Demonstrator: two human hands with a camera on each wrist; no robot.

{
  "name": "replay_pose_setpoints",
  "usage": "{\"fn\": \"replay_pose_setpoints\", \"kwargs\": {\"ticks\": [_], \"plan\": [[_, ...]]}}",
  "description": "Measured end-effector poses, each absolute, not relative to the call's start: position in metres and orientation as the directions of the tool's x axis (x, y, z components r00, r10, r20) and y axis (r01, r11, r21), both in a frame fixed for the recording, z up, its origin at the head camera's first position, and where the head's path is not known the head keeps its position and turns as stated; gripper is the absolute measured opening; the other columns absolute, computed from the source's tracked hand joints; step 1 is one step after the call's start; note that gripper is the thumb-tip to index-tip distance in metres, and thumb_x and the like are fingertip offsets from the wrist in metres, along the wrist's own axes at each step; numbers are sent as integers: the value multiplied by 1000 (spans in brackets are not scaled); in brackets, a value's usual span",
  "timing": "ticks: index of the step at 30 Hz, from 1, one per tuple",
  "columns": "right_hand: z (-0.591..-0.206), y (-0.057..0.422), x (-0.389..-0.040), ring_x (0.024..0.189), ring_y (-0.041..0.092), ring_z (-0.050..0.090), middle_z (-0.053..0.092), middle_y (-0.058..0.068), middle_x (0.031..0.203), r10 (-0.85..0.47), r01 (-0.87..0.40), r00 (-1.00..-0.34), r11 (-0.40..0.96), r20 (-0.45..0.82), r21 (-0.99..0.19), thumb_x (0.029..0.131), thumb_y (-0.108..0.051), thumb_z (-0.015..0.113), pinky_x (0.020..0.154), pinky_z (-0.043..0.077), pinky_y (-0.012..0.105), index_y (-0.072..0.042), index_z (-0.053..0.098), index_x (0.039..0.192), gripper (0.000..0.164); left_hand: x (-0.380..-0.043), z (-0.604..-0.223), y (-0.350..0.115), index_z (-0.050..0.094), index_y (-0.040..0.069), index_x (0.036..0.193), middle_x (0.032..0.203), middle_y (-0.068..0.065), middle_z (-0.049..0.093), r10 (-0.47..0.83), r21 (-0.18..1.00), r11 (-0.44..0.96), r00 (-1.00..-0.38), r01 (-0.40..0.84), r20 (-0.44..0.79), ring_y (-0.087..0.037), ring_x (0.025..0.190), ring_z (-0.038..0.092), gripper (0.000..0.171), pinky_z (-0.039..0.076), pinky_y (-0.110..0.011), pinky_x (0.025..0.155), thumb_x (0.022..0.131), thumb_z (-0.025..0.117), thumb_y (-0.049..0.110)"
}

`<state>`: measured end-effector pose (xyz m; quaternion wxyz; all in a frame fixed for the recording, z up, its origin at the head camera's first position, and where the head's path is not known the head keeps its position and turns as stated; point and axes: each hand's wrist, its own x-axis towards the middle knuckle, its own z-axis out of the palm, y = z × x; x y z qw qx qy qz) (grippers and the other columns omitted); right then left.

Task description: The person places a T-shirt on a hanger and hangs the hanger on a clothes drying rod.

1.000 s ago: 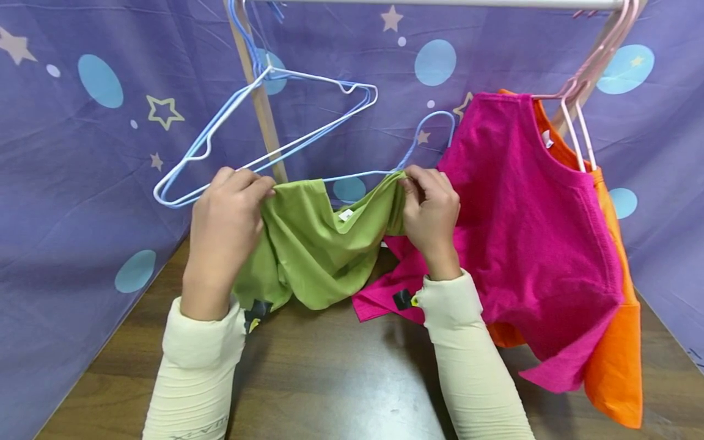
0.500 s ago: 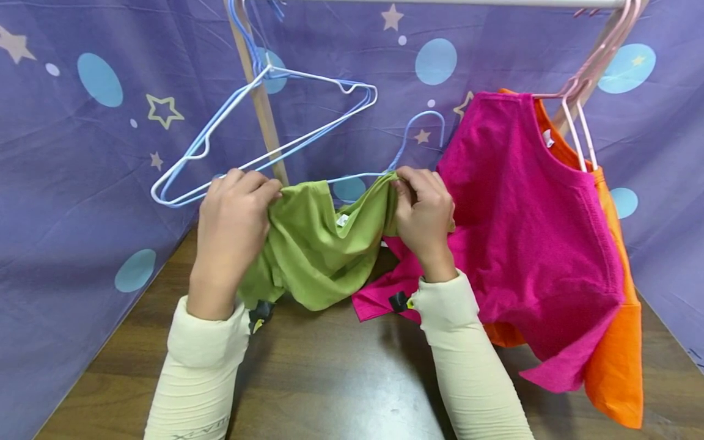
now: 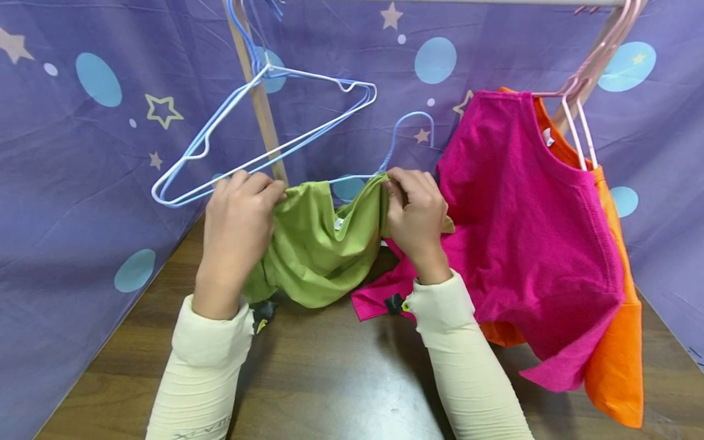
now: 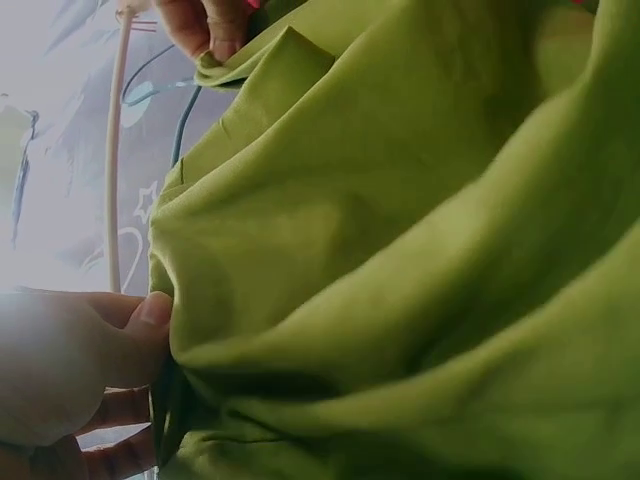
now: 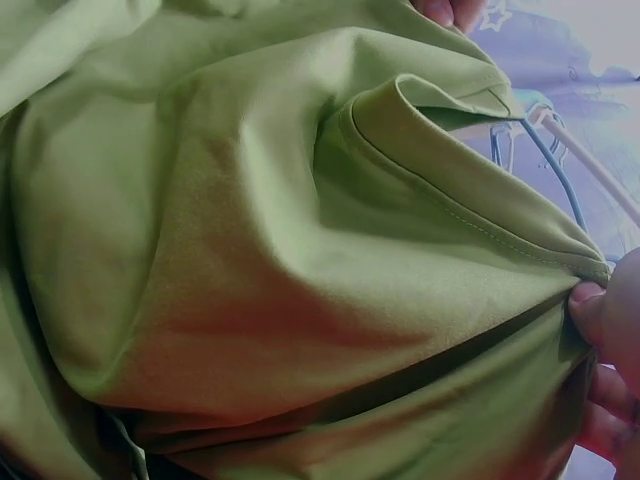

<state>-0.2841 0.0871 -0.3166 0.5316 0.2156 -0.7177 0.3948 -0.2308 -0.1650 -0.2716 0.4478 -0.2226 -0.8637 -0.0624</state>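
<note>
A green shirt (image 3: 316, 263) with a white neck tag sags between the two hands in the head view. My left hand (image 3: 240, 229) pinches its left shoulder, the thumb (image 4: 152, 312) pressed on the cloth in the left wrist view. On the other side my right hand (image 3: 418, 214) pinches the shirt near the neckline, and the thumb (image 5: 588, 300) shows there in the right wrist view. A blue hanger (image 3: 393, 137) rises behind the shirt, its hook standing free above the right hand. Most of that hanger is hidden by the cloth.
White and blue hangers (image 3: 308, 143) hang from the rack at the left, close over the left hand. A magenta top (image 3: 528, 244) and an orange garment (image 3: 618, 342) hang at the right on pink hangers (image 3: 580, 73). Below is a wooden table (image 3: 341, 379).
The blue hanger's hook has shifted left. The right hand has moved a little left and the left hand a little right, so the shirt hangs slacker between them.
</note>
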Motion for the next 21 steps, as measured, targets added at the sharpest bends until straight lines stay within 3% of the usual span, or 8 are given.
{"fn": "replay_pose_setpoints", "kwargs": {"ticks": [7,15,21], "plan": [[-317,84,-283,75,32,59,72,11,85,76,-721,-341,618,937,-313,89,-4,75,69,48,42,-1,76,94,6,-234,-273,-161,77,-1,102,93,-14,72,350,-88,867,-474,490,808,-38,81,59,12,45,-46,65,95,70,6],[-317,91,-286,76,32,61,72,11,85,125,-689,-371,628,920,-363,89,-3,74,71,48,43,-2,76,93,5,-227,-263,-177,76,-2,110,102,-17,73,314,72,805,-525,590,791,-38,89,61,19,50,-49,81,96,72,10],[-316,93,-285,78,33,61,72,12,86,110,-694,-379,623,919,-361,89,-3,74,72,48,43,-1,76,94,5,-226,-262,-179,78,-1,105,98,-15,74,308,87,793,-520,603,797,-37,86,61,16,50,-48,77,93,75,9]]}}
